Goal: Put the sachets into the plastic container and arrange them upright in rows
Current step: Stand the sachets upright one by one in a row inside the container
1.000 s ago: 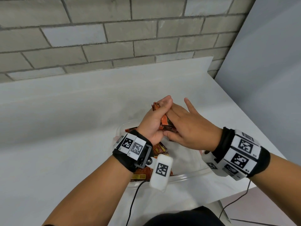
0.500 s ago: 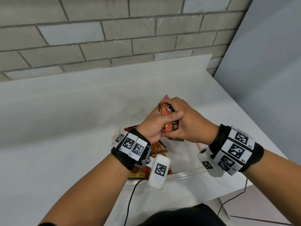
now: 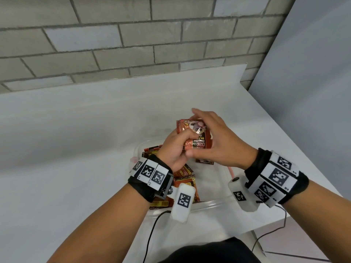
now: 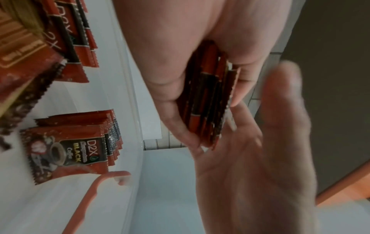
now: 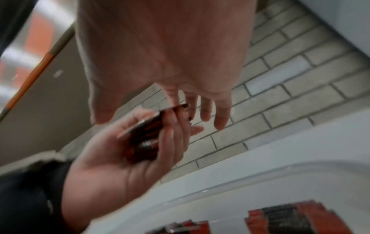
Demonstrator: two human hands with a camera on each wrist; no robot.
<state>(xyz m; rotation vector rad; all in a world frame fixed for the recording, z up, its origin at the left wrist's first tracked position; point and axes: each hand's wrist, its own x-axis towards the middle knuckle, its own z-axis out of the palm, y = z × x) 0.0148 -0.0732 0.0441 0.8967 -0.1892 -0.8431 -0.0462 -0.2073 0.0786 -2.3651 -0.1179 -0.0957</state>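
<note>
Half a second ago your right hand point(image 3: 218, 141) was closed around the bundle of sachets point(image 3: 195, 137) together with your left; now its fingers have straightened and spread, resting only lightly against the far and right side of the bundle. Your left hand point(image 3: 177, 149) now grips the bundle alone, thumb across its printed face, and the bundle has turned to show that face more fully in the head view. Compared with a second ago, the bundle sits a little higher above the plastic container point(image 3: 212, 204).
</note>
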